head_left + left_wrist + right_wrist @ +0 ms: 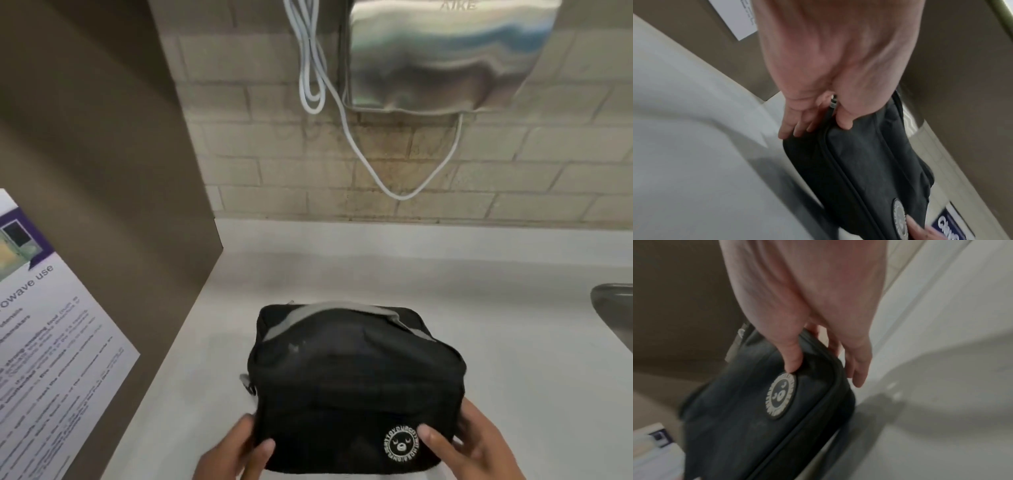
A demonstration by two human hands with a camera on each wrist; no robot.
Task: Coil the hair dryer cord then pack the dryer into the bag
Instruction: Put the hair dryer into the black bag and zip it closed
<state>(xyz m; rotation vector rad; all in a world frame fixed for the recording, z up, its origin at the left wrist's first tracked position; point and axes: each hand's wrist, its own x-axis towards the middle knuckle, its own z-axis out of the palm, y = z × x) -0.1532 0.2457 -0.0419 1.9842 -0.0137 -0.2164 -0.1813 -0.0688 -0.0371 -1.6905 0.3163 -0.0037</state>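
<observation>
A black zipped bag (356, 377) with a grey strap and a round white logo patch (401, 447) lies on the white counter (513, 359). My left hand (239, 448) grips its near left corner, thumb on top and fingers along the side, as the left wrist view shows on the bag (869, 162). My right hand (469, 442) grips the near right corner, thumb beside the patch (781, 395). The bag (748, 418) looks closed and bulges. No hair dryer or its cord is visible; what the bag holds is hidden.
A steel wall-mounted hand dryer (442, 54) hangs on the brick wall, with white cables (318, 85) looping below it. A brown side panel (113, 205) with a printed notice (44, 342) stands at the left. A steel sink edge (613, 308) is at the right.
</observation>
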